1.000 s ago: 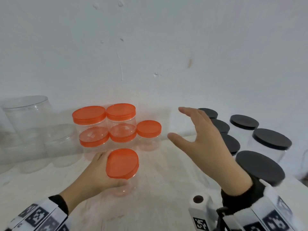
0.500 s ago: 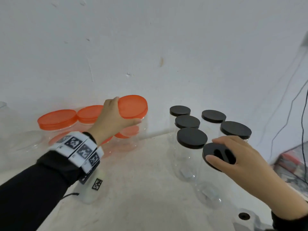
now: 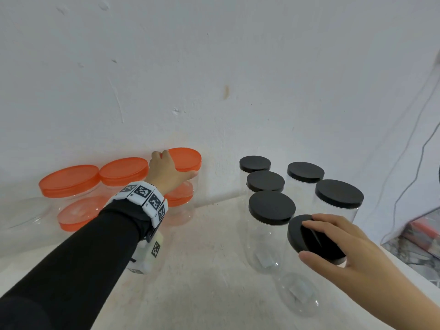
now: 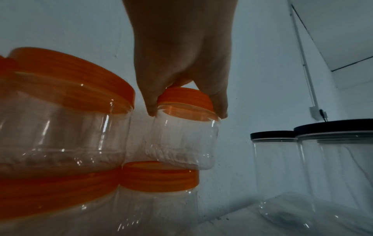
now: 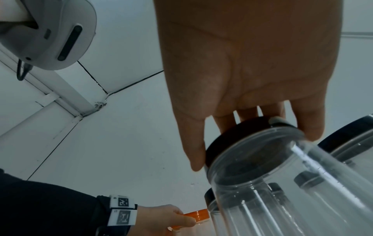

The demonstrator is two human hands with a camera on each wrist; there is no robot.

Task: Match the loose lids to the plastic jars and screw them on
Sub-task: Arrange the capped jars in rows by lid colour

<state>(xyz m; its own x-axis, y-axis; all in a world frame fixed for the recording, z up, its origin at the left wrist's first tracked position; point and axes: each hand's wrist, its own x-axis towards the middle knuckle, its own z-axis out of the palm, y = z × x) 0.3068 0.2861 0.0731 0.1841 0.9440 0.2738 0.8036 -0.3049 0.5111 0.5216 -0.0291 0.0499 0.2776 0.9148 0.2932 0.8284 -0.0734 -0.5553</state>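
The left hand (image 3: 166,171) grips the orange lid (image 3: 184,159) of a small clear jar (image 4: 181,143), fingers and thumb curled round its rim; the jar sits on top of another orange-lidded jar (image 4: 159,191) by the wall, beside two stacks of wider orange-lidded jars (image 3: 69,181). The right hand (image 3: 352,248) holds the black lid (image 3: 309,239) of the nearest tall jar (image 5: 282,183), fingers over the top, thumb on the near edge. Five more black-lidded jars (image 3: 271,207) stand just behind it on the white table (image 3: 214,270).
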